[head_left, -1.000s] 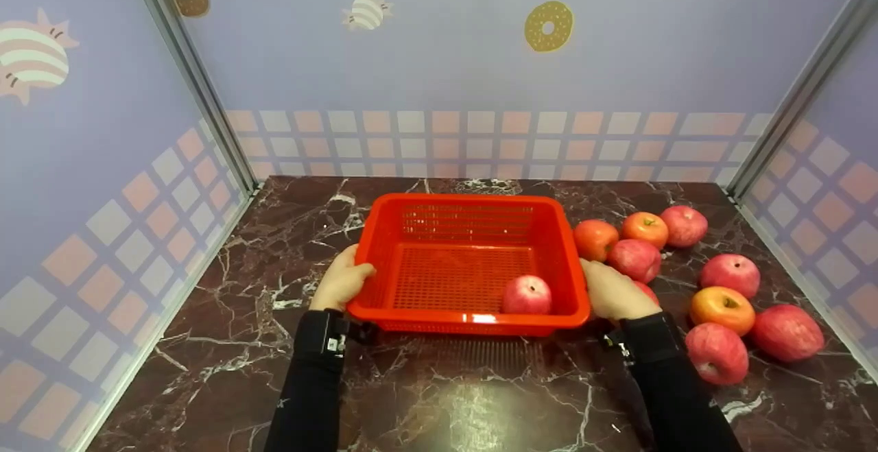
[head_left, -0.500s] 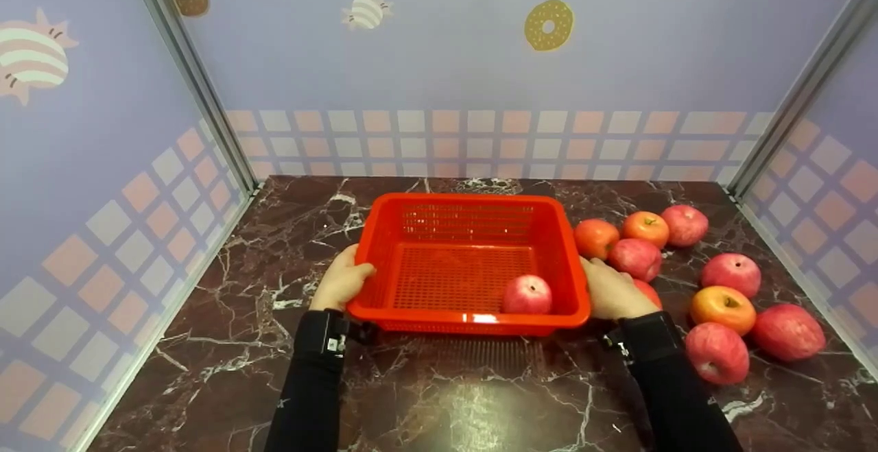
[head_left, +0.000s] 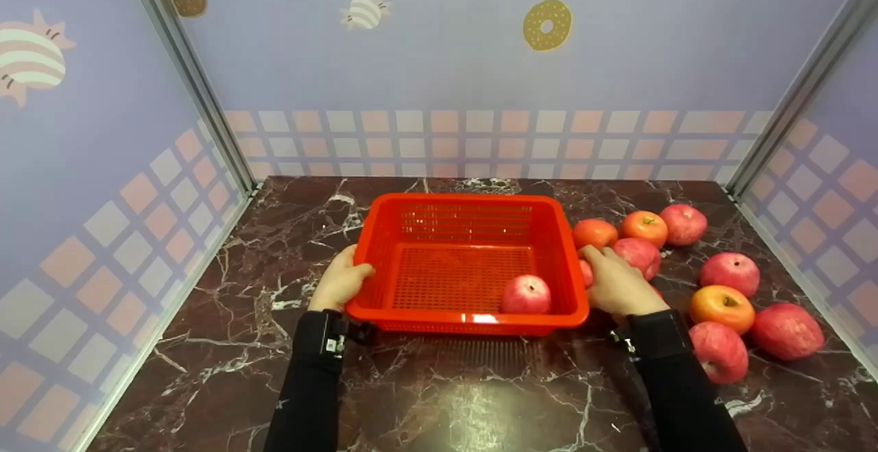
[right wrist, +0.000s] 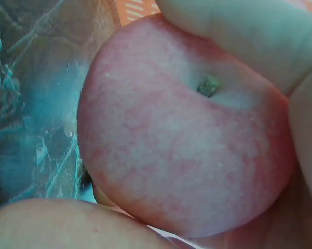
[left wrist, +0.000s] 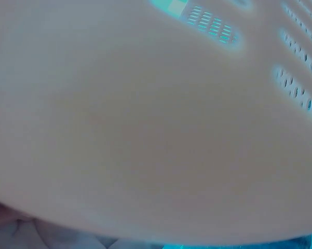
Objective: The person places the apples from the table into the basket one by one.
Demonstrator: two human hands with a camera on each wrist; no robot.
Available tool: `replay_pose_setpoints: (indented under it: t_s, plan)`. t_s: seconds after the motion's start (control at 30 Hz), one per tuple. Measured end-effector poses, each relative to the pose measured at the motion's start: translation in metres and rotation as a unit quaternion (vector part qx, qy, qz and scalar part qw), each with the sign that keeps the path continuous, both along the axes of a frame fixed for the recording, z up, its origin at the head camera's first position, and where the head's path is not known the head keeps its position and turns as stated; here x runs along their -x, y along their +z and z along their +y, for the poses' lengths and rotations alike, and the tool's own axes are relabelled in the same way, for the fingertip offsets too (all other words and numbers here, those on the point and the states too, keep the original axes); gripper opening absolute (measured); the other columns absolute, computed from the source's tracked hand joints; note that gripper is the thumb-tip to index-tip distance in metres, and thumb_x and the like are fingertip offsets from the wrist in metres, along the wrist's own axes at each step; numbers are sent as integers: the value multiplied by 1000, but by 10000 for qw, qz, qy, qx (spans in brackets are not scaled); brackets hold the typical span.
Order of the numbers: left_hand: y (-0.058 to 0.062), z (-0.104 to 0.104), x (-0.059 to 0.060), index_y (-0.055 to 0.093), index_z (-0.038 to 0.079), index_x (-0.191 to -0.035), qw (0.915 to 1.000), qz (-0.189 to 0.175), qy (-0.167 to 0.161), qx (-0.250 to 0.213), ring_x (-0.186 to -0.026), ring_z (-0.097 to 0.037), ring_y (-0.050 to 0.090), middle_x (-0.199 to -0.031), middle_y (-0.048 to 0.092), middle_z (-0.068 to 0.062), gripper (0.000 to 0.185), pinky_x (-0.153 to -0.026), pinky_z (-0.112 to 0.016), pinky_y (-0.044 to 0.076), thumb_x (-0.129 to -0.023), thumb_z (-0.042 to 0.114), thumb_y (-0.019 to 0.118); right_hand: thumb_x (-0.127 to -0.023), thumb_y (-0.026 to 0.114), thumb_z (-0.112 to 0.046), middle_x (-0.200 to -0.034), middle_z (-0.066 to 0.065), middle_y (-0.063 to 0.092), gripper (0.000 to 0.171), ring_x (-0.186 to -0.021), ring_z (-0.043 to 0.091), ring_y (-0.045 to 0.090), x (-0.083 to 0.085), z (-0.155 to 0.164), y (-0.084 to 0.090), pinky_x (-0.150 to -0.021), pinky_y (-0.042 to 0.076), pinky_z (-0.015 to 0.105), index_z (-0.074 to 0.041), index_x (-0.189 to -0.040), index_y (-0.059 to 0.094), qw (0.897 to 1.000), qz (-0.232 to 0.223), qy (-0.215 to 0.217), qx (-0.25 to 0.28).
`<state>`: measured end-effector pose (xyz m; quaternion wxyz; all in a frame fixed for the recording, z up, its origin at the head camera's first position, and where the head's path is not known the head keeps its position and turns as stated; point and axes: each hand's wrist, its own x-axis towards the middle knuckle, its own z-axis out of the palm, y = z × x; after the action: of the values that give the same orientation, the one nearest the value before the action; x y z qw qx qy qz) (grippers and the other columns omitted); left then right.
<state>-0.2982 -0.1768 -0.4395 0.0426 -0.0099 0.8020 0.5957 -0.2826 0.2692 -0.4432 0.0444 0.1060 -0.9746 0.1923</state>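
Observation:
A red plastic basket (head_left: 466,205) stands mid-table with one pink-red apple (head_left: 526,294) in its near right corner. My left hand (head_left: 339,280) grips the basket's left rim; the left wrist view shows only a blurred basket wall (left wrist: 156,129). Just right of the basket, my right hand (head_left: 617,280) is curled over an apple (head_left: 585,271) that it mostly hides. Close up in the right wrist view, that apple (right wrist: 187,129) fills the frame with fingers (right wrist: 239,31) across its stem end.
Several loose apples lie on the dark marble table (head_left: 439,383) right of the basket, such as an orange-red one (head_left: 645,228) and a large red one (head_left: 786,330). Patterned walls close in the back and both sides.
My right hand left the basket's right rim and moved up and right onto an apple beside it. The left hand and basket stayed still.

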Motion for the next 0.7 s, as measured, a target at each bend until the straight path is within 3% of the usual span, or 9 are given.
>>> replay_pose_setpoints:
  t_s: [0.23,0.53,0.7]
  plan:
    - [0,1,0,44,-8,-144,9998,24,22,-194,-106,-35,65,-130,58,-31,58,-83,-38,56,-87,-4,48,-75,81,-33,-119,24,61,59,-110,43,60,1,7,4,-89,47,67,-9,-125,59,9998,179,17,81]
    - [-1,1,1,45,-8,-142,9998,-7,47,-212,-105,-34,64,-129,58,-30,56,-83,-37,56,-86,-4,49,-77,81,-33,-124,28,60,61,-111,49,61,1,12,8,-93,48,67,-6,-127,58,9989,411,-33,228]
    - [-1,0,1,45,-8,-141,9998,-17,26,-211,-104,-32,64,-127,59,-29,55,-82,-36,55,-86,-4,49,-80,82,-38,-126,30,55,66,-110,48,61,0,15,12,-95,50,65,-6,-131,55,9989,242,-109,378]
